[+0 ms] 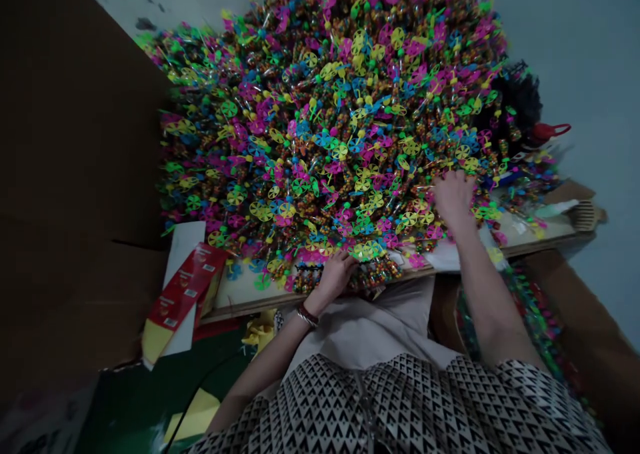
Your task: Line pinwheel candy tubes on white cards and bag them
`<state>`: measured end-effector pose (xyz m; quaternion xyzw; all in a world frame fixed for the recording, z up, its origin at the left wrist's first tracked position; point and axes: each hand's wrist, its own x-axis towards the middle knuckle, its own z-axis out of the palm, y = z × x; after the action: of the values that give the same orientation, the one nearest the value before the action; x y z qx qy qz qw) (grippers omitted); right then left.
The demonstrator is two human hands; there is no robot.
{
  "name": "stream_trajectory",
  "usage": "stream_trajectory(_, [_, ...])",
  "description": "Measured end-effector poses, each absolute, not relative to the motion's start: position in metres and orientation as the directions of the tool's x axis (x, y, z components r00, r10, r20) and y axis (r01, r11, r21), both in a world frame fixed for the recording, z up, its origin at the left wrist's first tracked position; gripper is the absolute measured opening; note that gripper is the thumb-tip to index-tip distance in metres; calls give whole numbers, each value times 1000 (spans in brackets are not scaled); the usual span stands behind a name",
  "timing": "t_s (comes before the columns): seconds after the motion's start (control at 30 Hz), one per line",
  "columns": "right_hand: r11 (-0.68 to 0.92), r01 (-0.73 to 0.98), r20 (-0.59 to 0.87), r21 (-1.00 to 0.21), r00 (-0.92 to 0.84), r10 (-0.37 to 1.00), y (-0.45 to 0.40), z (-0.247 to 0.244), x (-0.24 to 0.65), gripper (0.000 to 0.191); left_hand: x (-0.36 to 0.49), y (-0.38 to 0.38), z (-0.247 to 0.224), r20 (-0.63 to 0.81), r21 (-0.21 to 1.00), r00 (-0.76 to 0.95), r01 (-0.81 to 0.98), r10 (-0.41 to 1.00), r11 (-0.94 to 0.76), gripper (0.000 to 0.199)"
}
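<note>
A large heap of small clear candy-filled toys [320,147], with bright pink, yellow, green and blue fan-like wheels, covers the table. At the table's front edge, a row of candy-filled tubes [375,274] lies side by side along a thin black strip. My left hand [337,271] is closed over the middle of this row, its fingers bent around the strip. Farther right, my right hand [454,197] reaches into the near side of the heap. Its fingers are curled down among the toys, and what they grip is hidden.
A red printed card box [185,287] leans at the table's left corner, beside a tall brown carton [85,174]. On the right are a dark fuzzy bundle [520,101], a red-handled object [547,131] and a brush-like piece [586,215]. An open carton [575,314] stands below the table.
</note>
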<state>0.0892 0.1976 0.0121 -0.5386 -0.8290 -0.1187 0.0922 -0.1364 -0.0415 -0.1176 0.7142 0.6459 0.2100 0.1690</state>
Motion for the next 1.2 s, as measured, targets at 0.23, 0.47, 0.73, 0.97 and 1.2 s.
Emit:
stream_trajectory(0.23, [943, 300, -65, 143, -948, 311, 111, 23, 74, 14, -135, -35, -120, 39, 504, 118, 855, 992, -121, 17])
stream_trajectory(0.47, [990, -127, -192, 62, -975, -113, 100, -50, 28, 22, -134, -37, -119, 65, 478, 144, 864, 987, -158, 21])
stream_trajectory(0.73, [974, -208, -141, 92, -971, -194, 104, -65, 29, 27, -133, -38, -129, 85, 450, 150, 876, 985, -172, 23])
stream_trajectory(0.97, [992, -101, -176, 70, -980, -87, 95, -76, 42, 31, -132, -39, -126, 109, 454, 158, 870, 981, -191, 22])
stream_trajectory(1.2, [990, 64, -42, 126, -997, 70, 69, -83, 53, 50, -129, -35, -120, 26, 515, 65, 854, 998, -69, 19])
